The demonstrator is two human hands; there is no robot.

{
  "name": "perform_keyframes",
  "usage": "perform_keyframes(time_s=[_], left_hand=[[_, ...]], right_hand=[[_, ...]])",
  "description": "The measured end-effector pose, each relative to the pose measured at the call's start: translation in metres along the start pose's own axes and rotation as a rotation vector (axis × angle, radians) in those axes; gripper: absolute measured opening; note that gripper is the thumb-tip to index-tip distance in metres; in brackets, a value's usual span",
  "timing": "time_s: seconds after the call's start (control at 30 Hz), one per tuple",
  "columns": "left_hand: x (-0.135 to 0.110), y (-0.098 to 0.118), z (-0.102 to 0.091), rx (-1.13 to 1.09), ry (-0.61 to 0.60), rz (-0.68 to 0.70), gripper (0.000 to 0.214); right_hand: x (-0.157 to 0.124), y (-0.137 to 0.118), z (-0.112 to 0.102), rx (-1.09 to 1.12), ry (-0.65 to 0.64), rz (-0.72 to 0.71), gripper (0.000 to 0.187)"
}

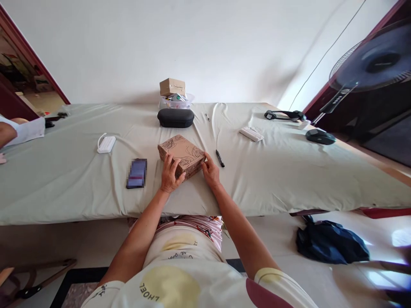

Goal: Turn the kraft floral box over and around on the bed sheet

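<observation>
A brown cardboard box (181, 150) with dark scribbled flower drawings on top and patterned sides rests on the cloth-covered table, turned at an angle. My left hand (171, 173) grips its near left side, fingers over the top edge and thumb at the near corner. At the right corner, my right hand (210, 170) holds the box between thumb and fingers. To the right of that hand lies a black marker pen (220, 158). A phone (137, 173) with a blurred screen lies left of my left hand. The box's underside is hidden.
Behind the box sit a black hard case (175, 118), a plastic tub (186, 101) and a small carton (172, 87). White devices (107, 144) (251, 133), a black mouse (320, 136) and a black headset-like item (284, 115) lie around. A fan (382, 62) stands right; another person's arm (7, 133) shows left.
</observation>
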State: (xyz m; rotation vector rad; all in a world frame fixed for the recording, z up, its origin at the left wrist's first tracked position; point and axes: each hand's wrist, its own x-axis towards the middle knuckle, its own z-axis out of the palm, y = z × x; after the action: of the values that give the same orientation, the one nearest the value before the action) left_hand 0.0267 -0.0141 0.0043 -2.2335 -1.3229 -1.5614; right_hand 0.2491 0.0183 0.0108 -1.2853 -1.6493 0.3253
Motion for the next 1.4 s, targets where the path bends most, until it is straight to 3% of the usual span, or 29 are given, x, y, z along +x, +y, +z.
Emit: perform_keyframes(time_s=[0.1,0.23,0.57,0.77,0.9,1.17,1.27,1.4], left_hand=[[0.001,0.000,-0.002,-0.026,-0.007,-0.017,0.056],[0.003,0.000,-0.004,-0.025,0.010,-0.056,0.056],[0.001,-0.002,-0.009,-0.067,0.175,-0.053,0.051],[0.000,-0.006,-0.010,-0.200,0.234,-0.142,0.056],[0.001,-0.007,-0.010,-0.258,0.160,-0.212,0.061],[-0.006,-0.013,0.005,-0.280,-0.146,-0.307,0.064],[-0.008,-0.015,0.009,-0.230,-0.204,-0.287,0.063],[-0.006,-0.015,0.006,-0.183,-0.197,-0.319,0.063]], right_hand=[[0.004,0.005,-0.002,0.011,0.009,0.077,0.068],[0.005,0.007,-0.001,-0.002,-0.074,0.141,0.062],[0.003,0.004,-0.003,-0.020,-0.118,0.144,0.067],[0.005,0.001,-0.002,0.211,-0.171,0.171,0.066],[0.006,-0.003,-0.001,0.421,-0.129,0.173,0.065],[0.014,0.004,-0.009,0.596,0.186,0.149,0.055],[0.015,0.007,-0.009,0.594,0.157,0.158,0.049],[0.011,0.007,-0.001,0.494,-0.008,0.125,0.049]])
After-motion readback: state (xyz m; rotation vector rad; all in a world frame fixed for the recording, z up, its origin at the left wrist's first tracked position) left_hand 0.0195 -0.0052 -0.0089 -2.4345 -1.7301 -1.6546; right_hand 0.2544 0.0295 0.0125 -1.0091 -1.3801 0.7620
